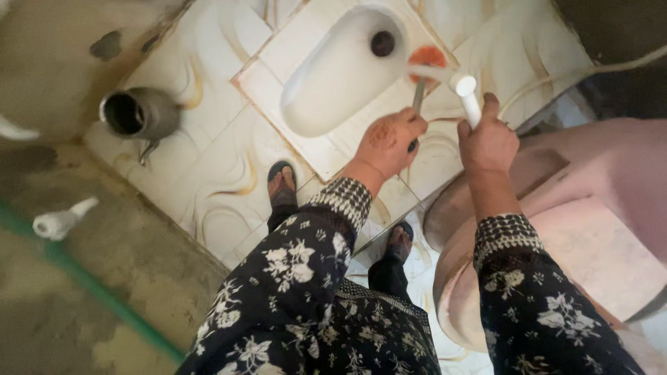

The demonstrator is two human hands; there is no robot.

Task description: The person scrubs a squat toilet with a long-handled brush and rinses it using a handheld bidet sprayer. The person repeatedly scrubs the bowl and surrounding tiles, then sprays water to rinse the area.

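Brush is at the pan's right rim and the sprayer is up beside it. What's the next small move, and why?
Probably draw the brush leftward into the squat pan. The left hand holds its handle with the orange head on the right rim near the drain hole; the right hand aims the white sprayer there, and the basin looks unscrubbed.

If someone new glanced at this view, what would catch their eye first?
The white squat toilet pan set in the tiled floor, top centre. Just right of it, the left hand grips a brush handle while the right hand holds a white spray nozzle. A metal pot lies left.
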